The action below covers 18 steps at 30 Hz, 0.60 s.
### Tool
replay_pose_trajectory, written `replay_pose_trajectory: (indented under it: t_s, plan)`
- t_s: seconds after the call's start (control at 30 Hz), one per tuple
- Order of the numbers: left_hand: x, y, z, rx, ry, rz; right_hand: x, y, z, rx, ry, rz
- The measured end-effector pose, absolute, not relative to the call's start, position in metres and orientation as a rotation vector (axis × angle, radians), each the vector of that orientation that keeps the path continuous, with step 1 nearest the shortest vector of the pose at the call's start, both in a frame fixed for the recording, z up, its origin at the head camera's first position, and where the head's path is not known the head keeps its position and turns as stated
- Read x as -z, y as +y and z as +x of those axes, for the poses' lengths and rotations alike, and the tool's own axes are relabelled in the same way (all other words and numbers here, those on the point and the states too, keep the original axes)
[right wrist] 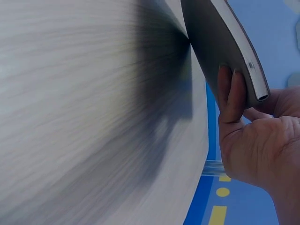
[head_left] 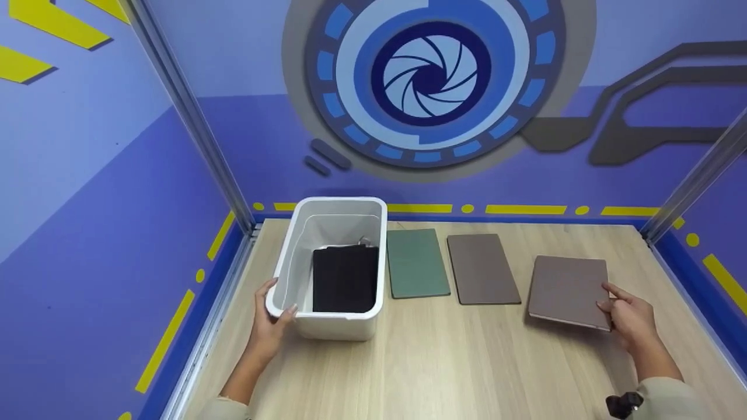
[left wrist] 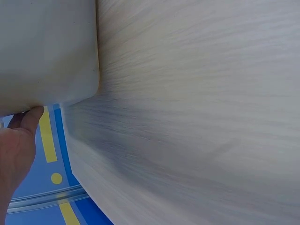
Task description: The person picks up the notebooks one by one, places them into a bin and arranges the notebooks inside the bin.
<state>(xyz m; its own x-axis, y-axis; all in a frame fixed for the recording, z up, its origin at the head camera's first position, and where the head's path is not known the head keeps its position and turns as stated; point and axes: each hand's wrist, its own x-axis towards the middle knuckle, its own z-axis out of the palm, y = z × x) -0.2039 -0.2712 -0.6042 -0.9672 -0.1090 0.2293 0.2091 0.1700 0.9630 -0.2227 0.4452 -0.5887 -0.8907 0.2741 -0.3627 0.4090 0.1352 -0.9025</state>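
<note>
At the near left corner of a white plastic bin point(head_left: 335, 330), my left hand point(head_left: 269, 332) grips the rim, thumb on the near side. Black notebooks point(head_left: 345, 280) lie inside the bin. My right hand point(head_left: 635, 319) holds a brown notebook point(head_left: 569, 289) by its right edge, thumb on top. The right wrist view shows fingers point(right wrist: 233, 91) under that notebook point(right wrist: 213, 47), which tilts with its near end raised off the table. In the left wrist view, the left hand point(left wrist: 18, 147) touches the bin's outer wall point(left wrist: 47, 51).
Right of the bin, a green notebook point(head_left: 418, 263) lies flat on the wooden table point(head_left: 467, 361). Beside it lies another brown notebook point(head_left: 484, 269). A blue patterned wall point(head_left: 245, 151) stands behind, with metal posts point(head_left: 192, 111) at the corners.
</note>
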Motion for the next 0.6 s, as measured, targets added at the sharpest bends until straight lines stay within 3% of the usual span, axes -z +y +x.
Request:
replay_pose_trajectory:
  t_s: [0.6]
  plan:
    - [0.6047, -0.2714, -0.2039, 1.879, -2.208, -0.068, 0.5796, 0.4505, -0.2222, 1.950, 2.237, 0.684]
